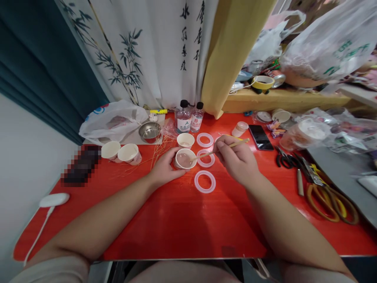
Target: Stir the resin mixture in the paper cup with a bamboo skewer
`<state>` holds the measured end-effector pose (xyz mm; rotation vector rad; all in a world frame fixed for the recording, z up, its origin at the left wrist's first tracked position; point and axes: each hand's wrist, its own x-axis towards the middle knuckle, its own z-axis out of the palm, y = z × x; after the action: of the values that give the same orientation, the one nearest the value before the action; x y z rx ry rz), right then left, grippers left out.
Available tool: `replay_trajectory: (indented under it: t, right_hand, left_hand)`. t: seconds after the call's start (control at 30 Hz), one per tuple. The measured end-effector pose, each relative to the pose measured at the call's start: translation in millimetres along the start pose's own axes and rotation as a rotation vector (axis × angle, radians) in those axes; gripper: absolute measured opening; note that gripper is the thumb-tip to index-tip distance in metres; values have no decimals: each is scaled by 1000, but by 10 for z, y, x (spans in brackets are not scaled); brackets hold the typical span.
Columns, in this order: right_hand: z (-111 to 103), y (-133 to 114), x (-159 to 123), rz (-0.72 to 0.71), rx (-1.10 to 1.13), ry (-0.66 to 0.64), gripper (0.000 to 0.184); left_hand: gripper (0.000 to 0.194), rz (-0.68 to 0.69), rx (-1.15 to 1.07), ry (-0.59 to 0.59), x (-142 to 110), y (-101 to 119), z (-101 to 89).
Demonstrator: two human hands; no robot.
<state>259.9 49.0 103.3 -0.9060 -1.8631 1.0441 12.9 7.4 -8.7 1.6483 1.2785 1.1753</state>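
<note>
My left hand (168,168) is wrapped round a white paper cup (186,167) that stands on the red table and holds a pinkish liquid. Pinched in my right hand (235,157) is a thin wooden stick (232,144), its lower end in the liquid. Right behind that cup stands a second paper cup (185,140). Between my hands lie three translucent pink ring moulds, a front one (205,190), a middle one (206,164) and a back one (205,134). Bottles marked A (183,120) and B (196,119) stand farther back, both with black caps.
Two more paper cups (130,154), a metal bowl (149,131) and a plastic bag (113,120) are on the left. To the right lie a phone (260,137), a small jar (240,129), large scissors (326,196) and plastic packets (350,127). Curtains (159,51) hang behind the table.
</note>
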Motion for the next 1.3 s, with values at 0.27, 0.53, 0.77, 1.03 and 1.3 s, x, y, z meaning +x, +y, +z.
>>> replay_trajectory:
  t: [0.27, 0.53, 0.77, 1.03, 1.3]
  right_hand:
    - [16, -13, -9, 25, 25, -16, 31]
    - [73, -66, -75, -5, -55, -35, 28]
    - [88, -76, -121, -36, -104, -73, 28]
    - [99, -99, -137, -58, -129, -111, 27]
    - [105, -117, -149, -68, -144, -88, 26]
  left_hand:
    - [72, -34, 16, -20, 8, 8, 4]
    - [69, -35, 4, -35, 22, 72, 10]
    - [66, -9, -18, -44, 29, 94, 18]
    - [64, -3, -53, -33, 42, 124, 38]
    - [65, -19, -26, -40, 36, 122, 32]
